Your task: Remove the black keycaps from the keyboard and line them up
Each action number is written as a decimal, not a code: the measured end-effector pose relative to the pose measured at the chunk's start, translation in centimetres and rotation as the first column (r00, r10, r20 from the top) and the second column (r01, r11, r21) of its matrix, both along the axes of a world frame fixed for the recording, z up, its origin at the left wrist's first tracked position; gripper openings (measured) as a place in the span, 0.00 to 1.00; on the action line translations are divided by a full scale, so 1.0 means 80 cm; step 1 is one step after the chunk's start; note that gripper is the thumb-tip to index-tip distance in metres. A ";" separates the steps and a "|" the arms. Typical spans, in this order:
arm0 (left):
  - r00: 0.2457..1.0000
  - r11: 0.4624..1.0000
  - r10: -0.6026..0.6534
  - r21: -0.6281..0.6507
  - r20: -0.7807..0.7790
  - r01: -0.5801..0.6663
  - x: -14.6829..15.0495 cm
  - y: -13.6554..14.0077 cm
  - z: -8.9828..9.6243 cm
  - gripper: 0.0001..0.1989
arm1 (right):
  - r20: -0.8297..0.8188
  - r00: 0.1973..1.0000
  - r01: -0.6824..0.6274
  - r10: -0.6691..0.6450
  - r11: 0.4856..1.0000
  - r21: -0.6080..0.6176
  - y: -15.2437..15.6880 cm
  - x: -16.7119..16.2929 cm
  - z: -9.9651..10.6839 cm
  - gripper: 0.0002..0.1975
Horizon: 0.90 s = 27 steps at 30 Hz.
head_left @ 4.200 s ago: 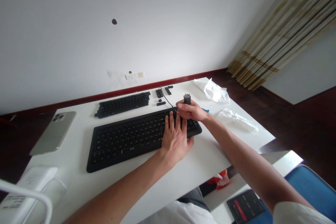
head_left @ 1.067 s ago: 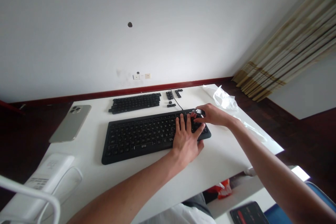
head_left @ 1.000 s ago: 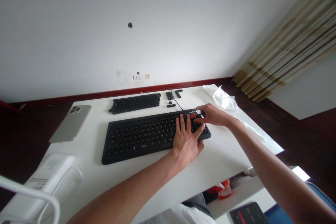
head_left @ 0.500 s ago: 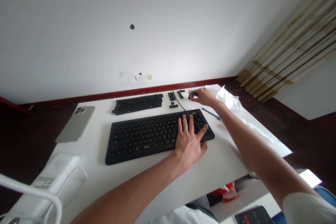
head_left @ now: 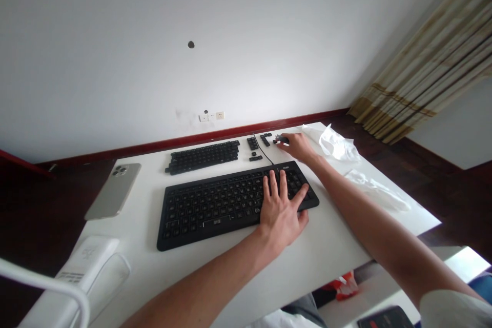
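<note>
A black keyboard [head_left: 215, 210] lies at the middle of the desk, its keycaps off over much of it. My left hand [head_left: 280, 212] rests on its right part with fingers spread, and the thumb is at the front edge. Beyond the keyboard's right back corner, my right hand [head_left: 298, 146] pinches a small dark tool [head_left: 283, 139] with a greyish end, low over the desk. A black keycap lies at or touches its tip; I cannot tell which. Several loose keycaps [head_left: 265, 140] lie just left of that hand. A larger block of keycaps [head_left: 203, 157] sits in rows behind the keyboard.
A phone [head_left: 114, 189] lies face down at the left. In front of it are a white power strip [head_left: 90, 261] and a white cable [head_left: 46, 283]. Crumpled white plastic [head_left: 338, 144] lies at the right. The keyboard cable runs back between the keycap groups.
My right hand has lowered slightly with the dark tool, its tip now down by the desk. My right arm now hides the blue stick. My left hand stays on the keyboard; the view shifted a little.
</note>
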State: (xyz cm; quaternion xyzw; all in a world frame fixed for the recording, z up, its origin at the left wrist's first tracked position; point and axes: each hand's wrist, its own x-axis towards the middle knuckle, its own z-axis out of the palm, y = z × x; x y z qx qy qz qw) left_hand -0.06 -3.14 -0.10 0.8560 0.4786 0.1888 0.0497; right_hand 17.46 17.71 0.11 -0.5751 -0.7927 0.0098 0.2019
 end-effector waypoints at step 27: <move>1.000 1.000 0.008 0.000 0.007 -0.008 0.002 0.001 -0.003 0.33 | 0.018 0.998 -0.063 0.063 0.998 -0.011 0.019 -0.021 -0.012 0.15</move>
